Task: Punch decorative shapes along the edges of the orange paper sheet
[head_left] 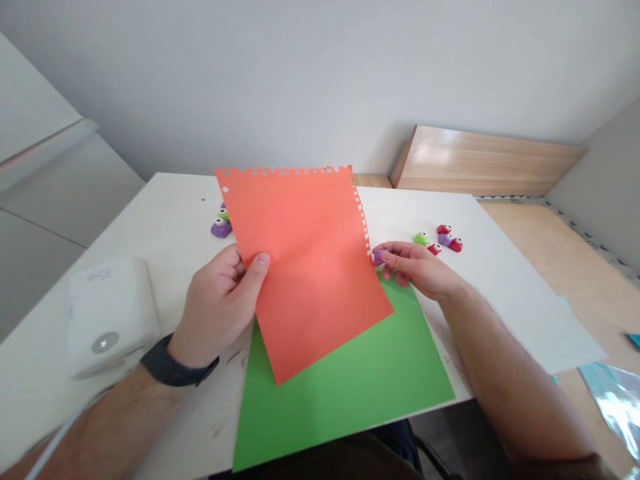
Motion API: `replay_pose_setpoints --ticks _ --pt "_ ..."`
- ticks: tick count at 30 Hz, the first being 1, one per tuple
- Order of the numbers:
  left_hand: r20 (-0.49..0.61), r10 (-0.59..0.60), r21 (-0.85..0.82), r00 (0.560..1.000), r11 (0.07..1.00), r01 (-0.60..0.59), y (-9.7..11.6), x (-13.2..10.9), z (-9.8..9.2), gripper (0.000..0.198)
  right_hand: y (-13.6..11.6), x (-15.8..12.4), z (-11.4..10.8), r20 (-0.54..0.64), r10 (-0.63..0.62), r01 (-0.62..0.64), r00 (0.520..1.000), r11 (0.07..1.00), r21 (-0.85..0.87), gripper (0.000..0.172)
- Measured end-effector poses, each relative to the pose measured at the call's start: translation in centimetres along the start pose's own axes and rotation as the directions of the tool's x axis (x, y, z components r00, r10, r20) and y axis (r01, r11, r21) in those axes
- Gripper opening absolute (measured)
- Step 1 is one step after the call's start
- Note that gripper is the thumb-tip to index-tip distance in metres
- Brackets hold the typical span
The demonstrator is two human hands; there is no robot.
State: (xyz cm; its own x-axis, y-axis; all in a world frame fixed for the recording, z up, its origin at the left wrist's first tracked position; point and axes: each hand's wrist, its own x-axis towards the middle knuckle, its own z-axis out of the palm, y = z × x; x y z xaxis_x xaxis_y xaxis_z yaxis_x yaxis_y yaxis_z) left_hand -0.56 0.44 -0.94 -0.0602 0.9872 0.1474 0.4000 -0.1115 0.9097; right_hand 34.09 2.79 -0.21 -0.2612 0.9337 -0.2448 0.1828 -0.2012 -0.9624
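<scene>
Left hand (220, 307) pinches the orange paper sheet (315, 267) at its left edge, thumb in front, fingers behind, forearm angled inward. Right hand (415, 270), palm down, clamps a small purple craft punch (380, 257) between thumb and fingers at the sheet's nicked right edge. Green paper sheet (345, 393) lies beneath, at the desk's (150, 220) near edge; other punches (447, 239) sit toward the far right corner.

The white worktop (165, 193) carries a green paper sheet (345, 393) just below the right fingers (400, 260). Small red, purple and green craft punches (447, 240) lie just beyond those fingers. Two more punches (221, 227) and a white box (107, 317) lie well left of them, and a pale sheet (550, 333) lies to their right.
</scene>
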Motion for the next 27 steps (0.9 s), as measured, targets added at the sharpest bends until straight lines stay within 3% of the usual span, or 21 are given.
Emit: replay_pose_setpoints --ticks 15,27 --pt "0.022 -0.001 -0.019 1.0 1.0 0.002 0.28 -0.05 0.02 0.032 0.35 0.12 0.23 0.026 -0.029 0.031 0.999 0.997 -0.066 0.043" --pt "0.027 -0.01 -0.021 1.0 1.0 0.011 0.22 -0.1 0.02 0.033 0.23 -0.02 0.68 0.065 0.02 -0.018 0.998 0.999 -0.029 0.044"
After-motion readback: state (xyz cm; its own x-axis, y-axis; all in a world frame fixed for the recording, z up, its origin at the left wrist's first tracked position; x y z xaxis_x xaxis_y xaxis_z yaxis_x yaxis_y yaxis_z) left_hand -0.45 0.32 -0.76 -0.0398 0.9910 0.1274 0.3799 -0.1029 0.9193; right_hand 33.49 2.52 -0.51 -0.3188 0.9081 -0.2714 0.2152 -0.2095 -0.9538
